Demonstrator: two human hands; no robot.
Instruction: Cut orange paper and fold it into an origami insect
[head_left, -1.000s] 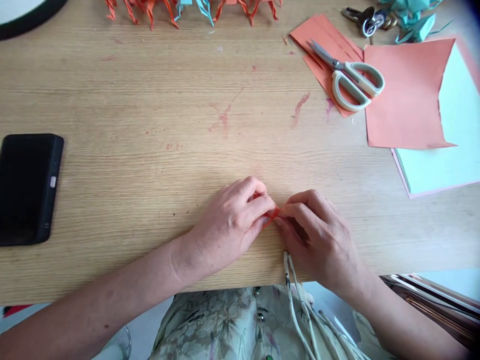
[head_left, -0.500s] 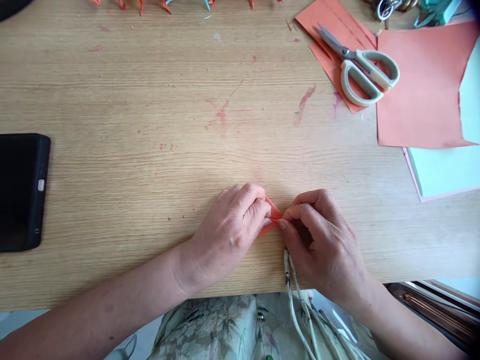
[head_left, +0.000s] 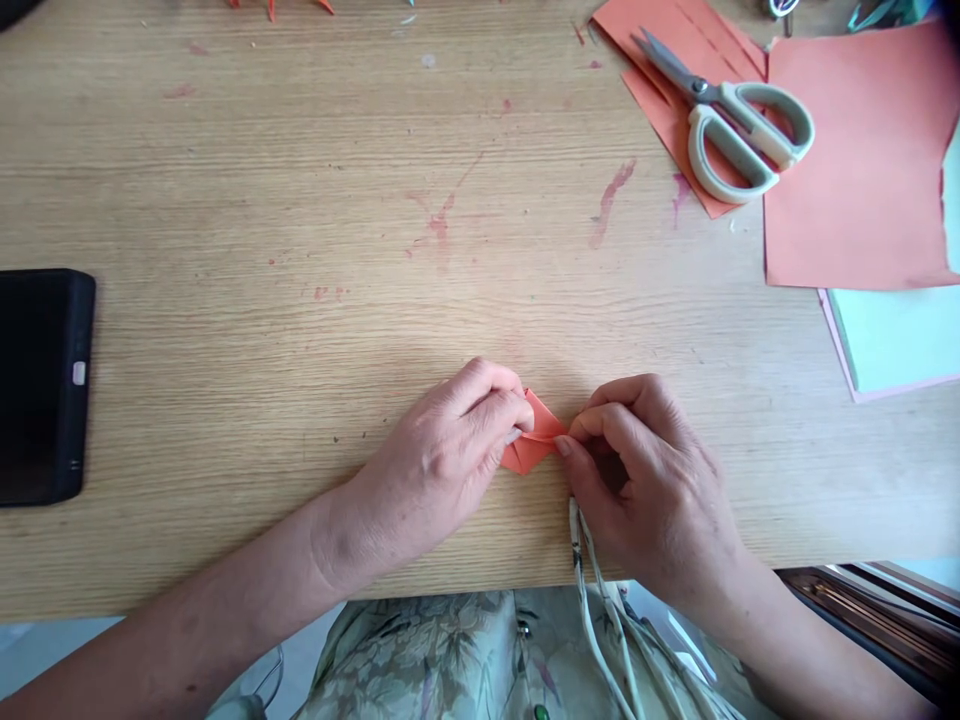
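Observation:
A small folded piece of orange paper [head_left: 541,420] is held between my two hands, close to the table's front edge. My left hand [head_left: 457,440] pinches its left part, fingertips pressed on the folds and hiding some of them. At the paper's pointed right end, my right hand [head_left: 645,470] grips the tip between thumb and forefinger. The paper shows a crease along its middle and slanted edges above and below.
Scissors [head_left: 739,130] with pale handles lie on orange paper strips [head_left: 645,60] at the back right. Beside them are a larger orange sheet [head_left: 855,160] and pale green paper [head_left: 900,340]. A black phone-like device [head_left: 45,385] lies at the left on the wooden table [head_left: 300,200].
My left hand has shifted slightly left along the paper, so more of its folded body shows. My right hand keeps its pinch on the tip. The view has shifted a little.

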